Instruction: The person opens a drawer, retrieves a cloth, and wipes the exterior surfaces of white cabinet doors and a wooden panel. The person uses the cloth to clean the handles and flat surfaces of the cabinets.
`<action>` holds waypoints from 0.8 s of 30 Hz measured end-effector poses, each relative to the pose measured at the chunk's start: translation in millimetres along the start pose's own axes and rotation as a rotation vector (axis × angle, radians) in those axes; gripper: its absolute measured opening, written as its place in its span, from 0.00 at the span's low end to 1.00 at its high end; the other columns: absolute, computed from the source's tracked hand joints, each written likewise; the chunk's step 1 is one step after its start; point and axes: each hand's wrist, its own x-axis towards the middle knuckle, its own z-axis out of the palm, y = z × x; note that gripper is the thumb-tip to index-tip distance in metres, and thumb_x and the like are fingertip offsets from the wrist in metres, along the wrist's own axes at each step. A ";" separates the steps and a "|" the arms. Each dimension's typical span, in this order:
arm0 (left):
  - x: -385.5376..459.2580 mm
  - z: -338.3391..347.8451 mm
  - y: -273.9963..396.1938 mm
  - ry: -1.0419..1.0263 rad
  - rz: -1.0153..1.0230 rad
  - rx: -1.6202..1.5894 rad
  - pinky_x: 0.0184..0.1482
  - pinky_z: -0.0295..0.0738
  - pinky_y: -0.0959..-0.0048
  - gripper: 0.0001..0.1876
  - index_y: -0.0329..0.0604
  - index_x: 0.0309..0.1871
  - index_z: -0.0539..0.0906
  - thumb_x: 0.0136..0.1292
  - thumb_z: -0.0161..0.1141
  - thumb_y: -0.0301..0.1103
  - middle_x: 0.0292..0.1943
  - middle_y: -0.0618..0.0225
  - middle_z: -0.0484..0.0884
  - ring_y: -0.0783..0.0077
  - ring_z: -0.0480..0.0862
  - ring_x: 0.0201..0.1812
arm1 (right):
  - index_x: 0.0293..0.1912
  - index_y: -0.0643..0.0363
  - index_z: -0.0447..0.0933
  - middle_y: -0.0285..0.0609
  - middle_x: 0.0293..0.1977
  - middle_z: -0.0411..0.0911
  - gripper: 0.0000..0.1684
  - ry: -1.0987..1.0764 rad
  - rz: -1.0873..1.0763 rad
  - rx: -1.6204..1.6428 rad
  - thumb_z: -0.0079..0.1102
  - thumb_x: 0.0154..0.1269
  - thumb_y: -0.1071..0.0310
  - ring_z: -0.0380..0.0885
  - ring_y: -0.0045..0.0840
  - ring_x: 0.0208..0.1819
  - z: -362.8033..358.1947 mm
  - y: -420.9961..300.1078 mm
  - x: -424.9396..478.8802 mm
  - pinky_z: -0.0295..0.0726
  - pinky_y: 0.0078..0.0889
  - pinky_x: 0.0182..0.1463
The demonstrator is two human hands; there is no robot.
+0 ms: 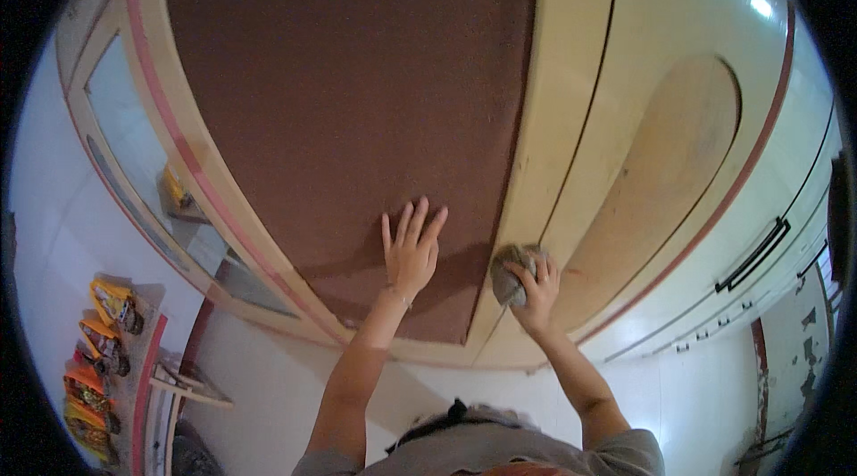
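My left hand [412, 255] rests with fingers spread on the brown panel [355, 94] of a cream cabinet. In my right hand [541, 288] is a bunched grey cloth [509, 273]. The cloth presses against the cream frame [535, 141] to the right of the brown panel, over the dark seam between that frame and the neighbouring door [643, 41]. An oval-ended tan inset [663, 168] lies on that door, to the right of the cloth.
On the left, a narrow mirror [134, 114] is set in the cabinet frame. Several yellow and orange wrapped items [107, 305] stand on a red-edged shelf [150, 349]. A black handle [753, 255] juts from the white cabinet at right. Pale floor [268, 369] lies below.
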 end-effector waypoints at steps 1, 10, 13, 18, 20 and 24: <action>0.1 -2.6 -5.3 -0.045 0.019 -0.011 0.70 0.40 0.41 0.28 0.64 0.69 0.65 0.66 0.52 0.31 0.72 0.62 0.56 0.51 0.59 0.70 | 0.46 0.44 0.80 0.47 0.50 0.71 0.28 0.013 0.035 0.059 0.69 0.38 0.64 0.69 0.47 0.53 -5.3 0.3 4.7 0.67 0.49 0.56; -10.6 11.4 -16.6 0.012 0.003 0.005 0.69 0.45 0.40 0.31 0.73 0.71 0.60 0.65 0.53 0.38 0.72 0.73 0.57 0.62 0.64 0.68 | 0.45 0.52 0.80 0.49 0.51 0.72 0.25 0.529 -0.095 0.043 0.70 0.41 0.69 0.70 0.46 0.54 -55.1 -27.5 149.1 0.69 0.44 0.56; -7.6 11.4 -12.3 0.010 0.038 -0.078 0.69 0.42 0.39 0.27 0.66 0.69 0.64 0.66 0.52 0.36 0.71 0.67 0.59 0.55 0.63 0.68 | 0.46 0.51 0.79 0.49 0.55 0.70 0.26 0.592 -0.156 -0.181 0.70 0.42 0.69 0.68 0.47 0.56 -45.4 -23.8 153.4 0.67 0.46 0.59; -18.2 -1.7 -24.9 -0.091 0.009 -0.185 0.70 0.42 0.42 0.26 0.64 0.68 0.66 0.66 0.52 0.37 0.70 0.65 0.61 0.55 0.63 0.69 | 0.49 0.50 0.78 0.49 0.57 0.68 0.27 0.554 0.063 -0.103 0.70 0.43 0.70 0.66 0.47 0.60 10.7 -31.0 93.4 0.65 0.49 0.61; -32.2 -3.0 -28.1 -0.044 -0.008 -0.180 0.70 0.44 0.43 0.27 0.65 0.70 0.64 0.66 0.51 0.37 0.72 0.68 0.57 0.58 0.60 0.70 | 0.49 0.51 0.78 0.51 0.56 0.69 0.27 0.497 0.100 -0.119 0.70 0.44 0.71 0.67 0.47 0.58 39.0 -10.4 39.9 0.65 0.48 0.62; -56.6 -23.1 -74.3 0.004 -0.196 -0.070 0.70 0.43 0.44 0.28 0.63 0.71 0.61 0.68 0.49 0.37 0.73 0.66 0.54 0.57 0.54 0.73 | 0.50 0.55 0.76 0.53 0.55 0.69 0.24 0.404 0.341 0.184 0.65 0.49 0.75 0.68 0.46 0.57 69.2 -17.5 -32.6 0.66 0.47 0.61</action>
